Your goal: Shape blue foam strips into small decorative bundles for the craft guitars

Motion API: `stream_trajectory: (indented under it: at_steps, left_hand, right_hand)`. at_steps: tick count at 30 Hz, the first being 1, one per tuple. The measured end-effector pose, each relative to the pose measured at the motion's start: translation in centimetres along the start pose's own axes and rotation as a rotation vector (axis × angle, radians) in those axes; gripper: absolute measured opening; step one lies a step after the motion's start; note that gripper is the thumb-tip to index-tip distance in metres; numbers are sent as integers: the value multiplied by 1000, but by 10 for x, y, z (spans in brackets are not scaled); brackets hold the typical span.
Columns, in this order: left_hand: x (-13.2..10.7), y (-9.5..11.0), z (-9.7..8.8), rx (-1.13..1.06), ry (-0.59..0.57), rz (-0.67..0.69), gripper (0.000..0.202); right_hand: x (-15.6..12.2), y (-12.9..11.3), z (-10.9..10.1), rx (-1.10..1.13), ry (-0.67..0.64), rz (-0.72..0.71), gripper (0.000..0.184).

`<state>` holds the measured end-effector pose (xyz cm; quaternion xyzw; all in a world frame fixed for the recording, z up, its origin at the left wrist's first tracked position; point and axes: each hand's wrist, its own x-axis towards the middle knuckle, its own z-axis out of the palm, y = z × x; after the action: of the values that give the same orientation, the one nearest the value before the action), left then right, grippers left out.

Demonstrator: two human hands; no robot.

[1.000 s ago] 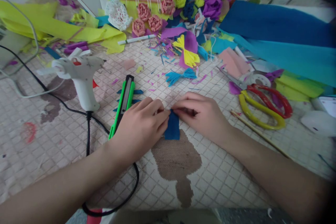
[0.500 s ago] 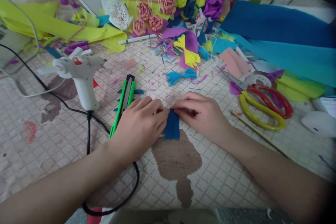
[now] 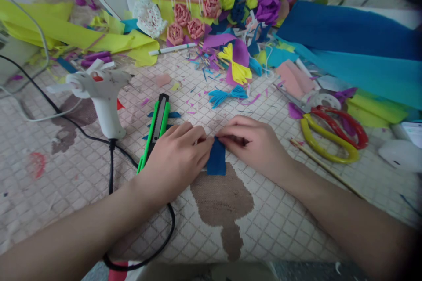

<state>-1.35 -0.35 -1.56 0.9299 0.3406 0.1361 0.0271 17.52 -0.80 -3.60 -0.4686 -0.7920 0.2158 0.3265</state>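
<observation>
A small dark blue strip of crepe paper hangs between my fingertips over the table cover. My left hand is closed, pinching the strip's top left corner. From the other side, my right hand pinches the top right corner between thumb and fingers. Right beside my left hand lies a green utility knife, its lower part behind the hand. Beyond both hands rest a light blue paper bow and a yellow paper bow.
A white glue gun stands at left, its black cord looping toward the front edge. Scissors with red and yellow handles and a thin wooden stick lie at right. Paper flowers, scraps and blue crepe sheets fill the back.
Almost nothing differs. My left hand has shifted very slightly, while both hands keep their pinch on the blue strip.
</observation>
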Motion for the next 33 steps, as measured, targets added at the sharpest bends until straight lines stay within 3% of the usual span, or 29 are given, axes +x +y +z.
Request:
stream_trajectory:
  at_steps: [6,33]
  left_hand:
    - [0,1,1,6,39,17,18]
    - [-2,1,-1,-16,7,-11,18]
  right_hand:
    - [0,0,0,5,10,-12,11]
    - [1,-1,-1,-7,6,1,11]
